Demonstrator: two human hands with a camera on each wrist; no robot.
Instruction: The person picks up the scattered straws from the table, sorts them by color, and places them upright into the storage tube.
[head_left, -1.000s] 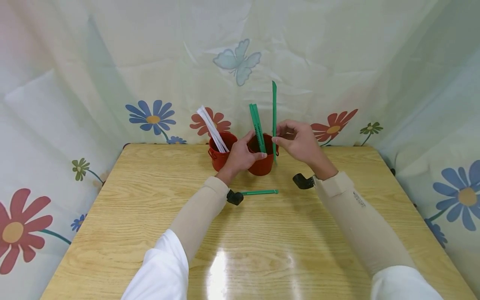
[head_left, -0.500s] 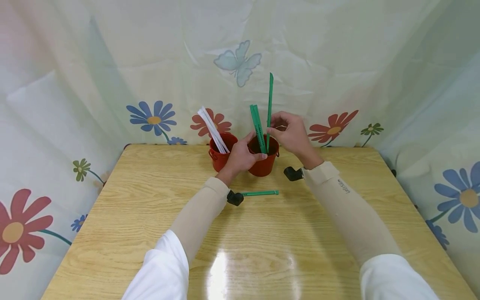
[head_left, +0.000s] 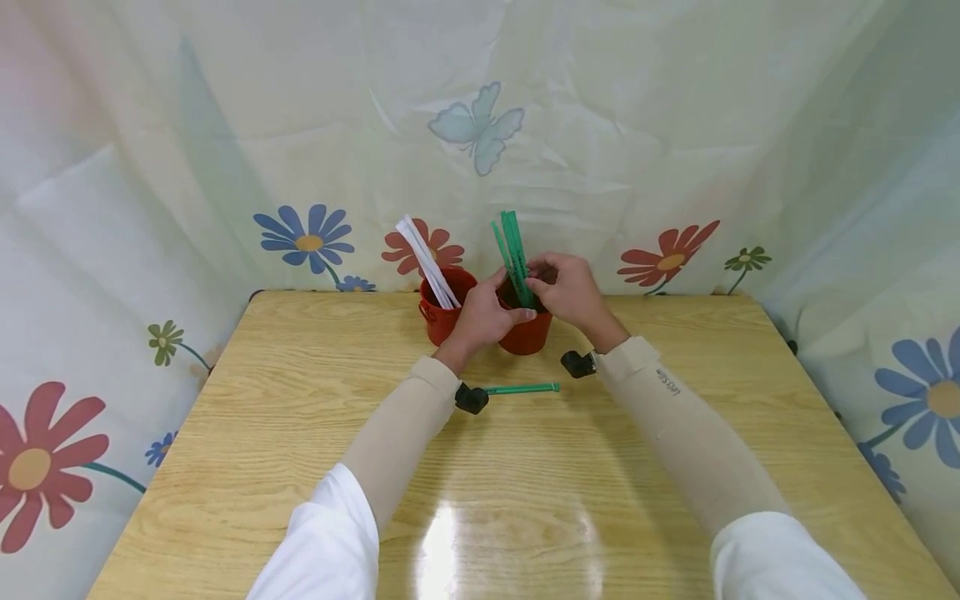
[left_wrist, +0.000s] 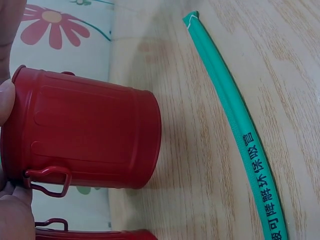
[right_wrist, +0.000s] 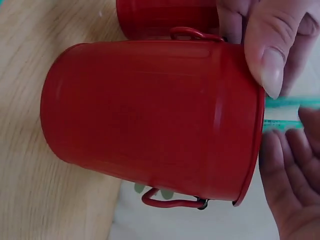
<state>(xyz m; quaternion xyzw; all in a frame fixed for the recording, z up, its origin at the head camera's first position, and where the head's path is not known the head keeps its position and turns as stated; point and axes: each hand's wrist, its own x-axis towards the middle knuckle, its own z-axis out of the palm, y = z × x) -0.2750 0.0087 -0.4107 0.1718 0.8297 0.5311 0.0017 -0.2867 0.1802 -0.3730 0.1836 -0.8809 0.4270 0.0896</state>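
Note:
My left hand (head_left: 483, 314) grips the rim of the right-hand red bucket (head_left: 525, 337), its thumb over the near edge. Several green paper-wrapped straws (head_left: 513, 250) stand in that bucket, one leaning further left than the others. My right hand (head_left: 572, 292) is over the bucket's right rim, thumb and fingers around a green straw. In the right wrist view, green straws (right_wrist: 282, 124) run between the thumb and fingers, just past the red rim. Another wrapped green straw (left_wrist: 235, 112) lies on the table before the bucket, printed with dark characters.
A second red bucket (head_left: 438, 327) stands close on the left, holding several white wrapped straws (head_left: 427, 262). Both are near the back edge of the wooden table (head_left: 315, 400). A flower-printed curtain (head_left: 600, 125) hangs behind and at the sides.
My right hand has moved left and then down with the upright green straw, which now sits low in the bucket, leaning left among the others. The left hand has stayed on the rim.

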